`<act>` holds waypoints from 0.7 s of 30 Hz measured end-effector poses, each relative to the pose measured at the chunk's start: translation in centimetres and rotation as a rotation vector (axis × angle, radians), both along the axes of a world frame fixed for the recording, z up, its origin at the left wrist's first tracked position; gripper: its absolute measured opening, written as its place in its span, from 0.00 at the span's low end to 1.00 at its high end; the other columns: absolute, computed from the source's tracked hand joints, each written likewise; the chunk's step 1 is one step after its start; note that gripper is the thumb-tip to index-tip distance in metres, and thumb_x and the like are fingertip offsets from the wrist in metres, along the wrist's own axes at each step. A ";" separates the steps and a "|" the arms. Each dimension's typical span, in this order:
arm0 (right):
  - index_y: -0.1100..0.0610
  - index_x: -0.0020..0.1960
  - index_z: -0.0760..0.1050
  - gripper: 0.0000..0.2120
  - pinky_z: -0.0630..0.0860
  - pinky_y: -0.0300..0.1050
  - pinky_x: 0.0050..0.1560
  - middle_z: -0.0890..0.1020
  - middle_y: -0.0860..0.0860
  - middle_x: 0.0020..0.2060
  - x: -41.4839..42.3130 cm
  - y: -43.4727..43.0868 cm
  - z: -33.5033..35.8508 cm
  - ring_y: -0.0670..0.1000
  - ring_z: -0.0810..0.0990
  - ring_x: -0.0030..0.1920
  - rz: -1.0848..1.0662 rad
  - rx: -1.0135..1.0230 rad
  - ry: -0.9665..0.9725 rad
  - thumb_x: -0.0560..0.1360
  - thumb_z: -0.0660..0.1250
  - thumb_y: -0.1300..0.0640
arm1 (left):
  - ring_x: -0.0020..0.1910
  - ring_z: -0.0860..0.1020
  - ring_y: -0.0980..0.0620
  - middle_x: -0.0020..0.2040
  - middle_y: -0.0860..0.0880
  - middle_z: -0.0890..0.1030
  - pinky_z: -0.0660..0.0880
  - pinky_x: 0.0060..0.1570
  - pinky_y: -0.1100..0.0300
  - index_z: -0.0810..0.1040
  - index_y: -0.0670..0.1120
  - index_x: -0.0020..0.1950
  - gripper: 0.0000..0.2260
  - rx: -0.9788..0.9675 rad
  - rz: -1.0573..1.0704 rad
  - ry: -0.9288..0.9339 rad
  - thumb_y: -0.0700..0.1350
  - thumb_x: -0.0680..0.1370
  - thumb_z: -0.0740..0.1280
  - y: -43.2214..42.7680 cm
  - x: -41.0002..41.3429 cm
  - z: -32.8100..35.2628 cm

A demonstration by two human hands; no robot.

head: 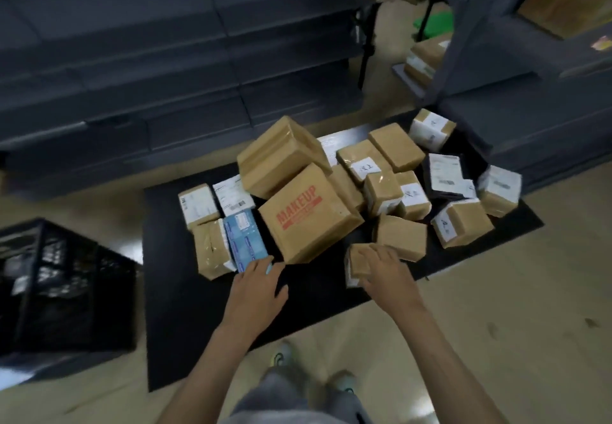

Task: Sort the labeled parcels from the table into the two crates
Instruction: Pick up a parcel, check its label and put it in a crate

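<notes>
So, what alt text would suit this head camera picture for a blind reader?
A person's left hand touches a blue parcel and their right hand lies on a small brown parcel, on a black table heaped with taped, labeled boxes. A black crate stands on the floor at left.
</notes>
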State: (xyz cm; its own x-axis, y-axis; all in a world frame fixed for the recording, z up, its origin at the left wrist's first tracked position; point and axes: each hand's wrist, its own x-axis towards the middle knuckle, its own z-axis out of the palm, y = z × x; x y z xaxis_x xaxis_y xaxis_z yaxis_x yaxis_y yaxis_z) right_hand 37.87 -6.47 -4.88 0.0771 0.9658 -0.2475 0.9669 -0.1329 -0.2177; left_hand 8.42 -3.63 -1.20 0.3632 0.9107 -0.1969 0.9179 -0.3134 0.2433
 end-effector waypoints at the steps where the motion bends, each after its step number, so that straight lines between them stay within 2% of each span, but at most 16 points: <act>1: 0.49 0.73 0.66 0.31 0.75 0.53 0.65 0.72 0.51 0.73 0.3 1.3 -0.9 0.55 0.67 0.75 0.038 -0.051 -0.041 0.73 0.71 0.51 | 0.69 0.75 0.43 0.72 0.46 0.76 0.78 0.59 0.45 0.76 0.50 0.73 0.22 -0.005 0.029 -0.006 0.53 0.80 0.70 0.2 -0.3 0.0; 4: 0.46 0.77 0.58 0.40 0.69 0.56 0.72 0.64 0.51 0.79 0.5 3.8 -3.1 0.55 0.59 0.80 0.064 -0.193 -0.113 0.71 0.75 0.50 | 0.68 0.77 0.41 0.70 0.44 0.78 0.79 0.56 0.44 0.79 0.48 0.70 0.21 -0.013 0.091 -0.020 0.51 0.78 0.73 0.6 -1.2 -0.3; 6: 0.47 0.79 0.56 0.44 0.70 0.55 0.69 0.64 0.50 0.78 0.1 4.4 -3.1 0.56 0.61 0.78 0.085 -0.224 -0.134 0.70 0.78 0.49 | 0.70 0.76 0.42 0.71 0.45 0.77 0.78 0.57 0.44 0.78 0.48 0.71 0.21 -0.032 0.126 -0.029 0.51 0.79 0.71 0.7 -1.7 -0.6; 10: 0.47 0.73 0.62 0.40 0.76 0.52 0.56 0.71 0.49 0.67 -0.1 5.1 -2.6 0.55 0.72 0.68 0.095 -0.209 -0.198 0.68 0.78 0.45 | 0.68 0.78 0.42 0.70 0.44 0.78 0.79 0.54 0.44 0.79 0.47 0.69 0.21 -0.026 0.168 -0.066 0.51 0.78 0.73 1.1 -2.2 -1.3; 13: 0.48 0.69 0.66 0.34 0.75 0.50 0.51 0.73 0.48 0.62 -0.2 5.4 -1.6 0.55 0.75 0.63 0.155 -0.228 -0.168 0.69 0.76 0.42 | 0.69 0.76 0.43 0.72 0.45 0.76 0.77 0.59 0.45 0.77 0.49 0.72 0.24 -0.036 0.202 -0.093 0.54 0.78 0.72 2.1 -3.1 -1.3; 15: 0.47 0.70 0.66 0.34 0.75 0.49 0.51 0.74 0.48 0.61 -0.5 5.8 0.0 0.54 0.76 0.61 0.204 -0.258 -0.060 0.69 0.75 0.40 | 0.72 0.73 0.44 0.75 0.47 0.74 0.75 0.64 0.46 0.74 0.50 0.76 0.25 -0.068 0.240 -0.109 0.57 0.80 0.69 3.2 -4.1 -1.2; 17: 0.44 0.70 0.66 0.38 0.76 0.49 0.53 0.74 0.45 0.61 -1.2 6.3 1.9 0.51 0.77 0.61 0.236 -0.278 0.091 0.65 0.77 0.39 | 0.71 0.72 0.46 0.74 0.48 0.74 0.75 0.64 0.47 0.73 0.51 0.76 0.25 -0.079 0.271 -0.157 0.58 0.81 0.68 4.3 -5.2 -1.1; 21: 0.35 0.68 0.67 0.41 0.77 0.45 0.62 0.74 0.32 0.64 -3.4 7.7 6.1 0.38 0.75 0.64 0.232 -0.236 0.480 0.59 0.81 0.39 | 0.70 0.72 0.54 0.71 0.55 0.75 0.75 0.65 0.50 0.73 0.54 0.75 0.24 -0.167 0.364 -0.421 0.63 0.82 0.66 5.9 -7.5 -0.5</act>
State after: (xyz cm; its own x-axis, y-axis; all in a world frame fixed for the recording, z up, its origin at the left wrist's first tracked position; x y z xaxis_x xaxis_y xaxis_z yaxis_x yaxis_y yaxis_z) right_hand 34.47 1.25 1.27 -0.3039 0.8586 -0.4128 0.7771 -0.0273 -0.6288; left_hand 0.97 2.30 -1.74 0.1108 0.9605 -0.2552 0.7728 0.0782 0.6298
